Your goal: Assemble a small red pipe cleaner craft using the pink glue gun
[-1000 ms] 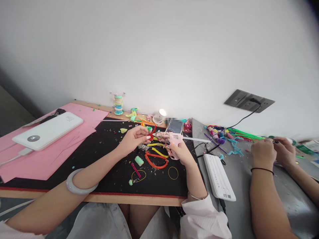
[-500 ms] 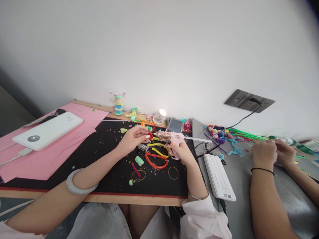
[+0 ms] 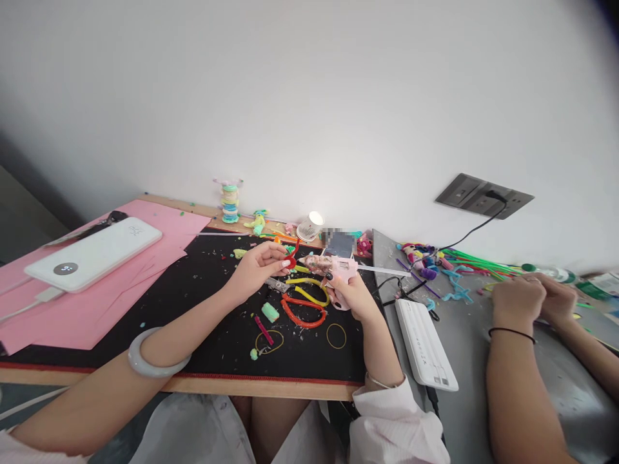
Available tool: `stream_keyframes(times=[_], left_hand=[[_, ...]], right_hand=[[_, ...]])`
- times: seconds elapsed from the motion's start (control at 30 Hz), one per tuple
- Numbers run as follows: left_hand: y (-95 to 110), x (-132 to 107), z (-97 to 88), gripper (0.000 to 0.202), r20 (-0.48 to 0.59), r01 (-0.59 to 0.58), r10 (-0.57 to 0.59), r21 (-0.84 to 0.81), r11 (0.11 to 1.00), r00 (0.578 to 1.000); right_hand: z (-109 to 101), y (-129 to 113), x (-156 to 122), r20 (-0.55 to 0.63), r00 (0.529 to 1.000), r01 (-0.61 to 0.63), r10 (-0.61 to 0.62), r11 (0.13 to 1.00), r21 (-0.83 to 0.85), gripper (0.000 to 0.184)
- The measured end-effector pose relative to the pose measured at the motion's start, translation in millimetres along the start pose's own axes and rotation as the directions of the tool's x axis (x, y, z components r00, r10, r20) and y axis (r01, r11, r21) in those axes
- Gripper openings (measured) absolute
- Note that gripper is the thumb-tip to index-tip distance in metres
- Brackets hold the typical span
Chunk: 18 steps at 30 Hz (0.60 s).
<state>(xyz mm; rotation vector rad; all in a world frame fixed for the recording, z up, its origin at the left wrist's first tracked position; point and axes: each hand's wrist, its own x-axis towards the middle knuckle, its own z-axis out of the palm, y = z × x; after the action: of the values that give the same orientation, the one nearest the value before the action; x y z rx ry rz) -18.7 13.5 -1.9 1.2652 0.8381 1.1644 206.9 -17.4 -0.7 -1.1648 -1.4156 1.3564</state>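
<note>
My left hand [image 3: 264, 267] pinches a small red fuzzy piece [image 3: 291, 262], likely pipe cleaner, between thumb and fingers. A thin red end [image 3: 298, 247] sticks up from it. My right hand [image 3: 347, 290] is wrapped round the grip of a pink hot glue gun [image 3: 344, 266]. Its patterned front points left at the red piece; whether the nozzle touches it I cannot tell. From the gun's back juts a whitish glue stick [image 3: 387, 271]. Below both hands lies a cutting tool [image 3: 304, 310] with one red and one yellow looped handle.
Rubber bands [image 3: 336, 336] and a green fuzzy piece [image 3: 269, 313] lie on the black mat [image 3: 207, 341]. A paper cup [image 3: 309, 227] stands by the wall. Power banks [image 3: 94, 254] lie left and right. Another person's hands [image 3: 532, 299] are at the right, near green pipe cleaners [image 3: 478, 265].
The red piece in my left hand has turned slightly, its thin end now standing differently. My right hand and the glue gun have barely moved. The other person's hands have shifted slightly.
</note>
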Motion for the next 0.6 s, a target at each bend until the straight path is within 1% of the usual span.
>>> stream_keyframes(times=[0.07, 0.23, 0.33, 0.6], left_hand=[[0.3, -0.4, 0.6, 0.031, 0.014, 0.002, -0.002, 0.016, 1.000, 1.000], [0.3, -1.4, 2.1, 0.029, 0.048, -0.001, -0.001, 0.039, 0.999, 0.999], [-0.2, -1.6, 2.0, 0.028, 0.054, -0.006, 0.004, 0.040, 0.999, 0.999], [-0.1, -1.2, 0.5, 0.030, 0.021, -0.001, 0.000, 0.026, 1.000, 1.000]], right_hand=[[-0.2, -0.3, 0.0, -0.008, 1.000, 0.012, -0.011, 1.000, 0.003, 0.026], [1.1, -0.6, -0.4, 0.028, 1.000, -0.012, 0.012, 1.000, 0.006, 0.026], [1.6, 0.2, -0.3, 0.034, 0.999, -0.001, 0.001, 1.000, 0.001, 0.026], [0.7, -0.1, -0.3, 0.036, 0.999, -0.002, 0.001, 1.000, 0.019, 0.027]])
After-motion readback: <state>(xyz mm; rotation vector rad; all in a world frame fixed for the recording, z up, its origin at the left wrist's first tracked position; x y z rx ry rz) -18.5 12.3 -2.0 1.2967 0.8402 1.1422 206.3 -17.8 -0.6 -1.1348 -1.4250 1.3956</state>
